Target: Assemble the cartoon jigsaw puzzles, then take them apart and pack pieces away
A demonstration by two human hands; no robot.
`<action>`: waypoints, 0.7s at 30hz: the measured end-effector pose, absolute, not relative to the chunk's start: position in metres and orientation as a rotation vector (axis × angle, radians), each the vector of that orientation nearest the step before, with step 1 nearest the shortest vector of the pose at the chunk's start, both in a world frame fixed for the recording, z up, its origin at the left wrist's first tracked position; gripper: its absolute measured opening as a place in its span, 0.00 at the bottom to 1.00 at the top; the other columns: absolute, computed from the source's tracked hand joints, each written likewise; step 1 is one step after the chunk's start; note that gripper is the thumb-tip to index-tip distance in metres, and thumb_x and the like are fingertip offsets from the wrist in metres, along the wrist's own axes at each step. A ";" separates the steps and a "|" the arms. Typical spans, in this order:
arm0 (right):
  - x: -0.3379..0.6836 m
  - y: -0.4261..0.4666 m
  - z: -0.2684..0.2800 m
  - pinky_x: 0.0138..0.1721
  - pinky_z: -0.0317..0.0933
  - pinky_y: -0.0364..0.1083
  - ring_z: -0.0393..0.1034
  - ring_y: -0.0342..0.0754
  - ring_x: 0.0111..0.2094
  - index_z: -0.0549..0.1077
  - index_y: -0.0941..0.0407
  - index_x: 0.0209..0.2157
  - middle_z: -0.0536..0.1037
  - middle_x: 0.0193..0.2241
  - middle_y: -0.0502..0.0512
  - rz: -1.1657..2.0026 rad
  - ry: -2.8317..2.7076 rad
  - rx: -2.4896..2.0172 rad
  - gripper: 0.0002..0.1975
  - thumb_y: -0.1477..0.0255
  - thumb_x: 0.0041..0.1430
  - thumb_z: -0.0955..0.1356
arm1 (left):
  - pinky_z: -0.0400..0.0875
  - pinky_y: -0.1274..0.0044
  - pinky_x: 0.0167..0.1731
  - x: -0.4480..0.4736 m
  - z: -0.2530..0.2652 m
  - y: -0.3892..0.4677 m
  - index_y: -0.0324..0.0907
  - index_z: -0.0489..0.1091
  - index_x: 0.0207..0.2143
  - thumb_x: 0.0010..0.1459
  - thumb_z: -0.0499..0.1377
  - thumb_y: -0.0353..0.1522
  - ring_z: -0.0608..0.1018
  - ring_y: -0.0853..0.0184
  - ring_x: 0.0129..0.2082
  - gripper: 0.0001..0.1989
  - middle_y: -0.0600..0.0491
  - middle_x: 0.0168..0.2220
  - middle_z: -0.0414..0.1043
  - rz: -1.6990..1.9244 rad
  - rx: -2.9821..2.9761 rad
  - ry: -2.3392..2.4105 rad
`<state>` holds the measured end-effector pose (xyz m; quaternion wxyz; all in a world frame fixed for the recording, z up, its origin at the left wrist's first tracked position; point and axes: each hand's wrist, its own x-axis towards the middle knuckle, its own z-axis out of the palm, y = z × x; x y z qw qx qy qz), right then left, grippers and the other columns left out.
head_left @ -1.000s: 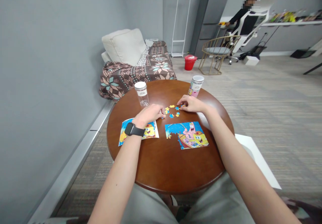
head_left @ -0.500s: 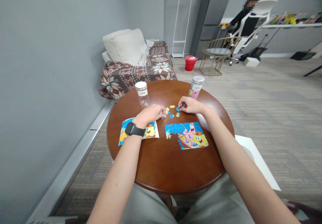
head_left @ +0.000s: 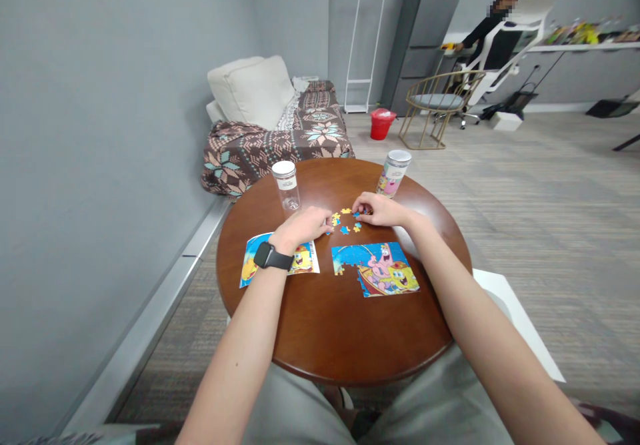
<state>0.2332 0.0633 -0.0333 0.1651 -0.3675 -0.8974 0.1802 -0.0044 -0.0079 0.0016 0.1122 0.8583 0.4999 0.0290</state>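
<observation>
Several loose puzzle pieces [head_left: 345, 230], blue and yellow, lie between my hands on the round brown table [head_left: 320, 325]. My left hand [head_left: 310, 223], with a black watch on its wrist, rests at their left side with fingers curled; what is in them, if anything, is hidden. On the right, my right hand [head_left: 375, 209] has its fingertips closed down on a blue puzzle piece. Closer to me lies a partly assembled cartoon puzzle [head_left: 385, 268], with a gap at its lower left. A printed reference picture [head_left: 303, 258] lies partly under my left wrist.
A clear jar with a white lid [head_left: 287, 185] stands behind my left hand, and a printed can [head_left: 393, 173] behind my right. Beyond the table are a patterned sofa [head_left: 280, 148], a red bin [head_left: 382, 125], a gold-framed chair [head_left: 439, 101] and a person [head_left: 483, 30].
The whole view has shifted slightly, so the scene sits a little further right. Both hands stay at the loose pieces with hardly any movement.
</observation>
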 end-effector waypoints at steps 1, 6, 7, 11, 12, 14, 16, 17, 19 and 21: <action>0.233 0.063 -0.034 0.35 0.64 0.44 0.69 0.45 0.31 0.76 0.58 0.35 0.75 0.33 0.56 0.513 -2.560 -1.048 0.07 0.74 0.51 0.69 | 0.66 0.76 0.35 -0.001 0.001 -0.010 0.42 0.73 0.37 0.62 0.57 0.34 0.78 0.62 0.37 0.06 0.50 0.35 0.77 0.069 2.529 1.492; 0.235 0.064 -0.034 0.34 0.64 0.44 0.69 0.46 0.30 0.76 0.58 0.32 0.76 0.31 0.56 0.522 -2.562 -1.056 0.06 0.73 0.51 0.69 | 0.70 0.72 0.39 0.014 -0.005 -0.017 0.42 0.70 0.43 0.66 0.52 0.35 0.79 0.58 0.42 0.10 0.46 0.42 0.77 0.013 2.585 1.584; 0.235 0.064 -0.034 0.34 0.65 0.44 0.69 0.46 0.30 0.76 0.57 0.32 0.76 0.32 0.56 0.518 -2.561 -1.052 0.06 0.73 0.51 0.68 | 0.71 0.72 0.39 0.016 -0.006 -0.017 0.42 0.70 0.45 0.66 0.52 0.35 0.80 0.58 0.42 0.11 0.45 0.42 0.77 0.000 2.601 1.572; 0.236 0.063 -0.032 0.33 0.64 0.44 0.69 0.46 0.30 0.77 0.58 0.31 0.77 0.32 0.57 0.523 -2.550 -1.083 0.06 0.73 0.50 0.68 | 0.71 0.72 0.39 0.017 -0.009 -0.018 0.42 0.69 0.46 0.66 0.51 0.36 0.80 0.58 0.41 0.11 0.45 0.41 0.78 -0.022 2.625 1.570; 0.237 0.063 -0.031 0.33 0.64 0.44 0.69 0.46 0.29 0.77 0.58 0.31 0.78 0.32 0.57 0.533 -2.547 -1.096 0.06 0.73 0.50 0.68 | 0.71 0.72 0.39 0.017 -0.009 -0.018 0.42 0.69 0.46 0.66 0.51 0.36 0.80 0.58 0.41 0.11 0.45 0.41 0.78 -0.022 2.627 1.566; 0.239 0.062 -0.028 0.32 0.64 0.44 0.70 0.46 0.29 0.77 0.58 0.30 0.78 0.31 0.57 0.567 -2.533 -1.120 0.07 0.70 0.50 0.69 | 0.71 0.72 0.39 0.015 -0.009 -0.018 0.42 0.68 0.46 0.66 0.51 0.36 0.80 0.58 0.42 0.11 0.46 0.42 0.77 -0.011 2.626 1.557; 0.244 0.061 -0.022 0.33 0.64 0.45 0.71 0.47 0.30 0.77 0.58 0.30 0.79 0.31 0.57 0.584 -2.474 -1.137 0.10 0.65 0.53 0.68 | 0.71 0.73 0.38 0.013 -0.007 -0.017 0.43 0.68 0.45 0.66 0.51 0.36 0.80 0.59 0.41 0.10 0.46 0.42 0.77 0.007 2.620 1.548; 0.247 0.061 -0.019 0.35 0.64 0.45 0.71 0.47 0.31 0.77 0.58 0.30 0.79 0.31 0.57 0.573 -2.426 -1.150 0.13 0.63 0.56 0.67 | 0.71 0.73 0.38 0.012 -0.006 -0.017 0.43 0.68 0.45 0.66 0.51 0.36 0.80 0.59 0.41 0.10 0.47 0.42 0.78 0.010 2.617 1.542; 0.255 0.062 -0.013 0.37 0.64 0.45 0.72 0.48 0.32 0.78 0.58 0.30 0.79 0.30 0.56 0.519 -2.305 -1.212 0.19 0.61 0.62 0.62 | 0.70 0.73 0.37 0.010 -0.003 -0.017 0.43 0.69 0.43 0.66 0.51 0.35 0.80 0.59 0.40 0.09 0.47 0.40 0.78 -0.008 2.593 1.540; 0.262 0.064 -0.009 0.37 0.63 0.45 0.72 0.47 0.31 0.78 0.58 0.31 0.79 0.27 0.56 0.484 -2.211 -1.318 0.22 0.61 0.65 0.58 | 0.69 0.73 0.36 0.007 0.000 -0.015 0.43 0.70 0.41 0.65 0.53 0.35 0.80 0.59 0.39 0.08 0.48 0.39 0.78 -0.019 2.567 1.544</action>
